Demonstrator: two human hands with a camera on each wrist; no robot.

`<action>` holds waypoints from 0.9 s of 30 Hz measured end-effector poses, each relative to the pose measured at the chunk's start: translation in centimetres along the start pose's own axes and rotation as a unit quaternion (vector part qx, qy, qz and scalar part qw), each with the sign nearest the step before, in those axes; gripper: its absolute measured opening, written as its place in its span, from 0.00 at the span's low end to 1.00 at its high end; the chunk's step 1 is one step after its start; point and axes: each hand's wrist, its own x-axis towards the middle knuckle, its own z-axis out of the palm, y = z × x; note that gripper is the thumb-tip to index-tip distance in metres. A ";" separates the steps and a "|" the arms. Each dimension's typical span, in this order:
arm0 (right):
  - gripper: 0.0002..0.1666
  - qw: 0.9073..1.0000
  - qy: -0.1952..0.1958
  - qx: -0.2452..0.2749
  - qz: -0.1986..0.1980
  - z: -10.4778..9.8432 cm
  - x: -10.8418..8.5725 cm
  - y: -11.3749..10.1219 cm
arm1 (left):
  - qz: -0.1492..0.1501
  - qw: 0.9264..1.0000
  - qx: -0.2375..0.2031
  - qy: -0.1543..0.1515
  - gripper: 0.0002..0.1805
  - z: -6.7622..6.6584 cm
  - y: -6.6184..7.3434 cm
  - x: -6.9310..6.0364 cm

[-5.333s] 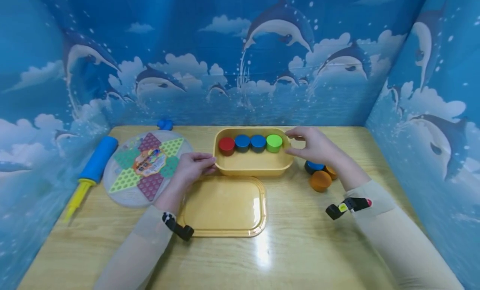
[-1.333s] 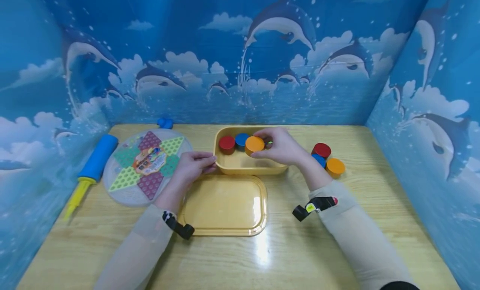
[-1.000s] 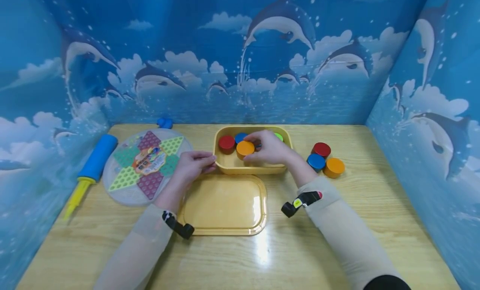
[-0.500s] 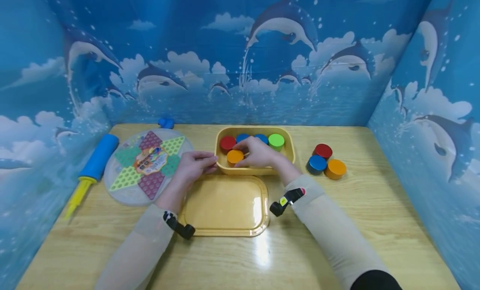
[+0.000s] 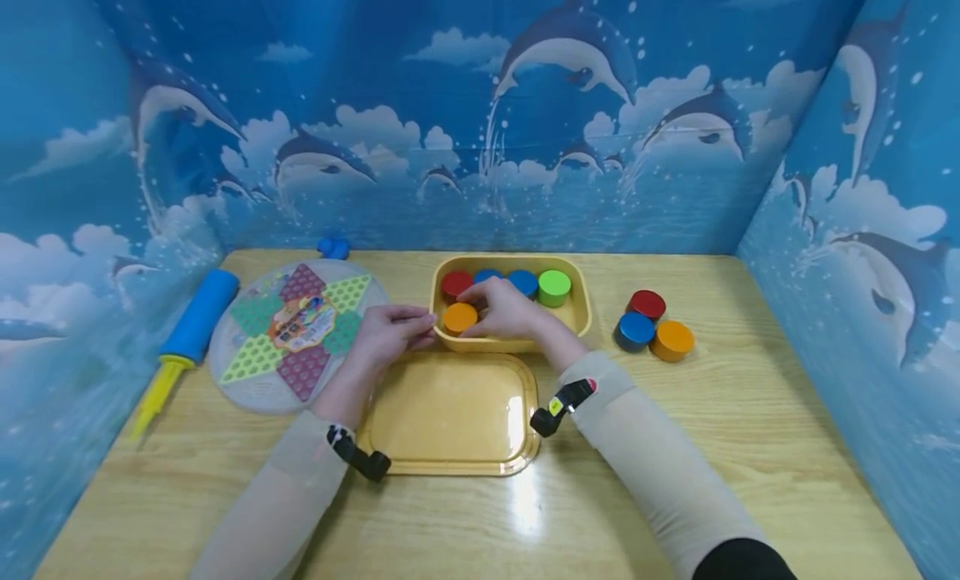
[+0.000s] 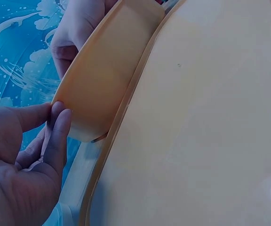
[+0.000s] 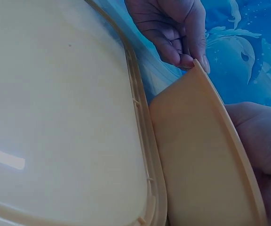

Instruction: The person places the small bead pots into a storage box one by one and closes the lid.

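A yellow plastic box (image 5: 517, 345) stands upright near the back of the table. My left hand (image 5: 386, 337) pinches its left end by the rim; the left wrist view shows thumb and fingers at the box's corner (image 6: 95, 84). Inside the box, my right hand (image 5: 510, 309) holds an orange cylinder (image 5: 459, 318) at the front left corner. Behind it runs a row: a red cylinder (image 5: 454, 283), two blue ones partly covered by the hand, and a green cylinder (image 5: 554, 287). In the right wrist view the box wall (image 7: 196, 155) hides the fingertips and cylinders.
A yellow lid (image 5: 450, 413) lies just in front of the box. To the right stand a red cylinder (image 5: 647, 303), a blue cylinder (image 5: 633, 331) and an orange cylinder (image 5: 672, 340). At left are a round star-patterned game board (image 5: 300, 334) and a blue-yellow pump (image 5: 183, 338).
My right hand has carried an orange cylinder from above the box's middle to its front left corner. Earlier that hand was at the box's right end. My left hand has stayed at the rim.
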 end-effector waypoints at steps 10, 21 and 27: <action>0.33 1.000 -0.005 0.001 -0.024 0.4 0.1 -0.4 | -0.009 1.000 0.002 0.008 0.16 0.1 0.0 0.0; 0.35 0.999 0.002 0.031 -0.019 -0.7 -1.1 -0.3 | -0.003 1.000 -0.004 0.008 0.17 0.3 0.0 0.1; 0.36 0.999 0.016 0.041 -0.029 -2.1 -2.8 -0.3 | 0.006 1.000 -0.013 0.007 0.18 0.2 0.0 -0.1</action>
